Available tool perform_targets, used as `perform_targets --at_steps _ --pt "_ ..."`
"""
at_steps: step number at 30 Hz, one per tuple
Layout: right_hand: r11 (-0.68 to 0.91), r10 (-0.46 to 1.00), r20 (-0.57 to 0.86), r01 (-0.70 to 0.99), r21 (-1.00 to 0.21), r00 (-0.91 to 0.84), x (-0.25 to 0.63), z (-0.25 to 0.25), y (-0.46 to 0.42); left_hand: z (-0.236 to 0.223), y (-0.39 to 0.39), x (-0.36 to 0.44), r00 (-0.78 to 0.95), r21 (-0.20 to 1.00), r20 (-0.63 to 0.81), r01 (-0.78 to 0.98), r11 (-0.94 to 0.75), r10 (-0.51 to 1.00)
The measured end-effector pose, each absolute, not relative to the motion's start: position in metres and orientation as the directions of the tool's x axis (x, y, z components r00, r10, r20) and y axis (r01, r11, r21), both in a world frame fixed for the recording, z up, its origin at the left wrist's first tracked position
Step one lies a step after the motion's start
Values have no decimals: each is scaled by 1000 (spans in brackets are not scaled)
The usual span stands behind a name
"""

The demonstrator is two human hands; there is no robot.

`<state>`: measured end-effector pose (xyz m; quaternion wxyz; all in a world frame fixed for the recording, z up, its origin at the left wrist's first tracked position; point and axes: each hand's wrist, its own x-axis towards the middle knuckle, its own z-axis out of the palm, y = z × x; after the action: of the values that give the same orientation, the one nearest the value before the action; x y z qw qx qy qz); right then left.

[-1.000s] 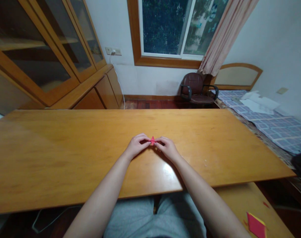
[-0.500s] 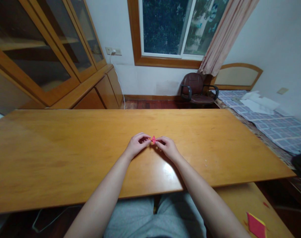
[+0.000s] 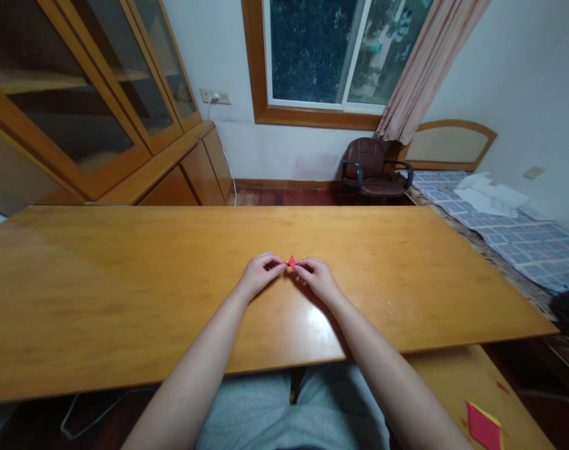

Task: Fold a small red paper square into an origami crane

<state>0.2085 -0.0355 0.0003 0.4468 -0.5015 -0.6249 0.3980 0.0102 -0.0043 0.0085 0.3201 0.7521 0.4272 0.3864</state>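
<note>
A small piece of folded red paper is held between my two hands, just above the middle of the wooden table. My left hand pinches its left end with thumb and fingertips. On the other side, my right hand grips the right end in the same way. A pointed red part sticks up between the fingertips. The paper's ends are hidden by my fingers, so its full shape cannot be made out.
At the lower right, a red and yellow paper piece lies on a lower wooden surface. Beyond the table stand a brown armchair and a glass-door cabinet. A bed lies along the right side.
The red paper has turned slightly between my fingers, and the yellow-orange bit by my left fingertips no longer shows. Both hands stay in nearly the same place.
</note>
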Motion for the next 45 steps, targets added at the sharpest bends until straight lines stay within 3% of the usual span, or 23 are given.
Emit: perform_targets --at_steps 9,22,36,40,45 --pt "159 987 147 230 -960 -68 210 2 -36 10 -4 11 365 798 308 404 -447 879" --pt "26 1000 24 -86 -996 20 219 -2 -28 8 -2 10 369 763 318 448 -467 873" --pt "50 995 39 -120 -991 88 221 -3 -28 5 -1 8 358 749 332 462 -475 873" --pt "51 987 48 -14 -999 155 228 0 -28 5 -1 8 349 751 331 465 -469 877" --pt "114 958 188 315 -942 218 259 7 -23 5 -1 8 336 757 320 471 -452 886"
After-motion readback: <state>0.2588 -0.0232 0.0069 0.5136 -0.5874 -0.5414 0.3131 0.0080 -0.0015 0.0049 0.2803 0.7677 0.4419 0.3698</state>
